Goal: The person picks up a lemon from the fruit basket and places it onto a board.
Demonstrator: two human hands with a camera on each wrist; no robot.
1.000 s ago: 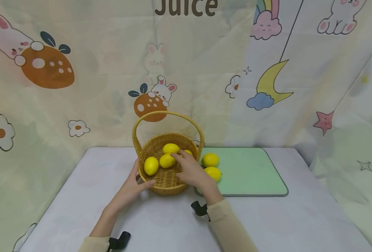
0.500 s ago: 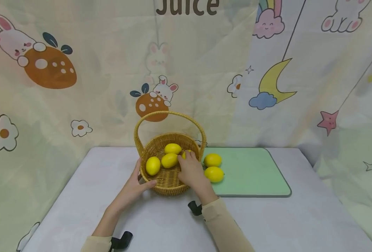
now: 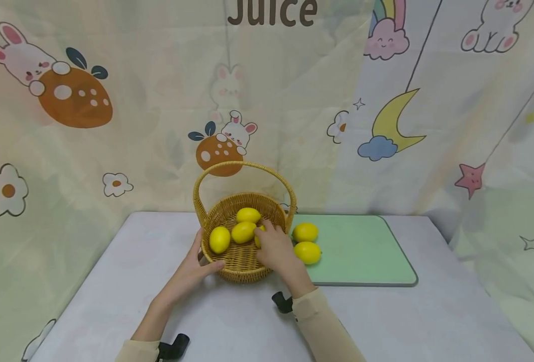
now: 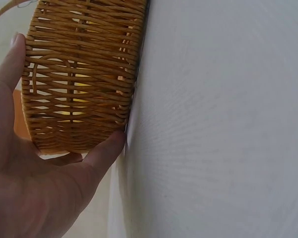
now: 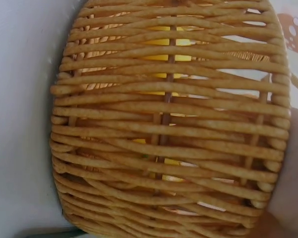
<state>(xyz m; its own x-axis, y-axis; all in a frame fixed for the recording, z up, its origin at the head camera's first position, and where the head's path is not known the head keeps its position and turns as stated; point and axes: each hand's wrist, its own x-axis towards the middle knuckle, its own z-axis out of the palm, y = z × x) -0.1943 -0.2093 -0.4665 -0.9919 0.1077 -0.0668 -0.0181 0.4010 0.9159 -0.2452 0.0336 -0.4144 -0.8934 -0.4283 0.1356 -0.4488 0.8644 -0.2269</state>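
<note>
A wicker basket [image 3: 244, 275] with a tall handle stands on the table, several yellow lemons inside it. My left hand [image 3: 195, 266] grips its left side; the left wrist view shows thumb and fingers spread from rim to base on the woven wall [image 4: 84, 84]. Reaching in over the near right rim, my right hand [image 3: 278, 251] holds a lemon [image 3: 258, 237], mostly hidden behind the fingers. Beside it lie a middle lemon [image 3: 243, 232], a back lemon [image 3: 248, 215] and a left lemon [image 3: 219, 240]. In the right wrist view the basket wall [image 5: 169, 134] covers most of my right hand.
A green cutting board [image 3: 361, 251] lies right of the basket, its left end close against it. Two more lemons, one behind [image 3: 305, 232] and one in front [image 3: 308, 253], rest on that end. A printed cloth [image 3: 158, 125] hangs behind the table [image 3: 230, 327].
My right hand has gone from the middle lemon to the one at the basket's right side. That lemon has shifted forward and left with the fingers. My left hand stays on the basket.
</note>
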